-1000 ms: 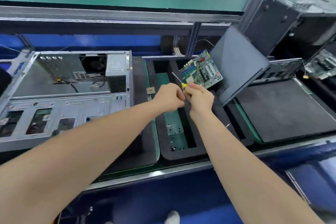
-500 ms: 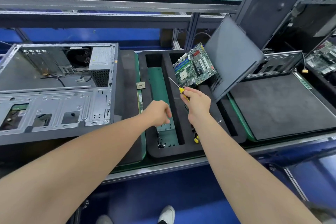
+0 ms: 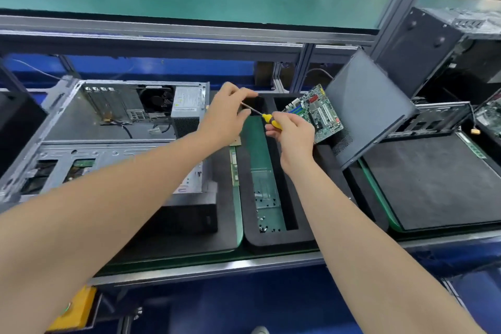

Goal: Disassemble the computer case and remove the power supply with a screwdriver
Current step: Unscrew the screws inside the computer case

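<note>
Head camera: a person holds a screwdriver point(image 3: 267, 118) over a black foam tray point(image 3: 273, 238) on the desk point(image 3: 206, 270). The right hand point(image 3: 294, 137) is wrapped round the yellow-and-black handle, and the left hand point(image 3: 226, 116) pinches the tip of the thin steel shaft between thumb and forefinger. Just left of the left hand lies the open computer case point(image 3: 89, 154), bare grey sheet metal on its side. In its far corner, nearest that hand, sits the power supply point(image 3: 187, 106), a boxy silver unit with a printed label and a perforated face. It looks rigid and fairly heavy for its size, with loose cables beside it. Once unscrewed it is probably best taken by its flat sides with both hands, clear of the stamped edges. Beyond the right hand a green motherboard point(image 3: 318, 114) leans against a dark side panel point(image 3: 371, 106). Small screws point(image 3: 267, 221) lie in the tray's green-floored slot, nearer the person than both hands.
</note>
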Tool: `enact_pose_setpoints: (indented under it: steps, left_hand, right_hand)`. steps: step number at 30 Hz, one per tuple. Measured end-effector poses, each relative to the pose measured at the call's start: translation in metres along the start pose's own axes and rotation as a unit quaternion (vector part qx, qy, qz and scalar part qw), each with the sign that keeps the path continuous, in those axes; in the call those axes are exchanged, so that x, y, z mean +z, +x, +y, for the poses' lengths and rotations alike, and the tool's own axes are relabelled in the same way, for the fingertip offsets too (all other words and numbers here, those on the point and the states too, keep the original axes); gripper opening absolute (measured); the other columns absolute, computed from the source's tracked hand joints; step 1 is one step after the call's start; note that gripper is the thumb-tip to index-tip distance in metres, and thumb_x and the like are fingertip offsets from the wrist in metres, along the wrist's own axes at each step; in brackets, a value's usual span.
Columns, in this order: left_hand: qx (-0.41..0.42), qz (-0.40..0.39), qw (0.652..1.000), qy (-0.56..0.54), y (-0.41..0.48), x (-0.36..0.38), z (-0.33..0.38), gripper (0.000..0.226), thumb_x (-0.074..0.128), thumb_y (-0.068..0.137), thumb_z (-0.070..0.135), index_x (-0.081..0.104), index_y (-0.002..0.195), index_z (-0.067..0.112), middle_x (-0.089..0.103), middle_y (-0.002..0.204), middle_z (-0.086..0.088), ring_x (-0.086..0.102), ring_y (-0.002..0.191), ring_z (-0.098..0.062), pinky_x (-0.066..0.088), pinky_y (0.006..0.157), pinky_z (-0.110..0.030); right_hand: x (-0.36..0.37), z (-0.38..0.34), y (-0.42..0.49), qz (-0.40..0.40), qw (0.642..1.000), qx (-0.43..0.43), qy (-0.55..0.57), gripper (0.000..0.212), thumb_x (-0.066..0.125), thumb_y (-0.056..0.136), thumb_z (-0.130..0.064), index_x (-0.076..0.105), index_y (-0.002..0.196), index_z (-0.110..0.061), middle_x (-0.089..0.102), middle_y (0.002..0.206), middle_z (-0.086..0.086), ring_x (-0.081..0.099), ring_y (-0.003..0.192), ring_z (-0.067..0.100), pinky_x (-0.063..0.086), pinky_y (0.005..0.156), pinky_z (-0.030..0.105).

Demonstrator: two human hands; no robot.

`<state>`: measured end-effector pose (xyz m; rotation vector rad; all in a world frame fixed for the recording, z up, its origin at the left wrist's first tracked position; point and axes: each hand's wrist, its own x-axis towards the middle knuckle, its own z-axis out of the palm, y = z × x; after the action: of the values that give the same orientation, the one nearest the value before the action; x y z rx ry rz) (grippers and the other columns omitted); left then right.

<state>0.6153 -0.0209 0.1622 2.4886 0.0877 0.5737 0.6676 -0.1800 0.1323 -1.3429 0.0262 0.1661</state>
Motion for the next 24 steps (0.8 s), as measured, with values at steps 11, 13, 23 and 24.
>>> enact_pose_setpoints:
  steps: [11, 13, 23, 24]
  left_hand:
    - [-0.058, 0.036, 0.998, 0.010, -0.071, -0.169, -0.125, 0.017, 0.060, 0.100, 0.009, 0.072, 0.112, 0.013, 0.076, 0.104, 0.003, 0.067, 0.094, 0.003, 0.051, 0.087, -0.018]
    - [-0.074, 0.016, 0.997, 0.018, -0.090, -0.194, -0.150, 0.010, 0.063, 0.099, 0.011, 0.069, 0.106, 0.014, 0.075, 0.096, 0.008, 0.062, 0.083, 0.018, 0.044, 0.076, -0.004]
    - [-0.098, -0.112, 0.989, 0.010, -0.155, -0.265, -0.238, 0.015, 0.067, 0.096, 0.017, 0.072, 0.096, 0.030, 0.073, 0.097, 0.015, 0.067, 0.093, -0.001, 0.053, 0.086, -0.025]
    - [-0.100, -0.125, 0.987, 0.001, -0.159, -0.268, -0.242, 0.021, 0.065, 0.096, 0.013, 0.071, 0.094, 0.033, 0.074, 0.096, 0.016, 0.067, 0.093, 0.000, 0.053, 0.086, -0.023]
  right_hand:
    - [0.193, -0.022, -0.075, -0.123, 0.967, -0.197, -0.107, 0.019, 0.074, 0.090, -0.013, 0.061, 0.102, -0.020, 0.071, 0.080, 0.003, 0.073, 0.073, 0.025, 0.062, 0.069, 0.041]
    - [0.227, -0.016, -0.091, -0.155, 0.951, -0.233, -0.132, 0.020, 0.072, 0.092, -0.015, 0.060, 0.108, -0.018, 0.068, 0.082, 0.000, 0.070, 0.071, 0.017, 0.059, 0.069, 0.036]
    - [0.334, 0.024, -0.153, -0.282, 0.866, -0.321, -0.261, 0.024, 0.068, 0.102, -0.022, 0.049, 0.103, -0.007, 0.057, 0.077, -0.007, 0.053, 0.065, 0.013, 0.043, 0.064, 0.026]
    - [0.338, 0.027, -0.156, -0.287, 0.861, -0.318, -0.274, 0.024, 0.068, 0.102, -0.022, 0.049, 0.102, -0.008, 0.056, 0.077, -0.009, 0.051, 0.064, 0.010, 0.041, 0.063, 0.024]
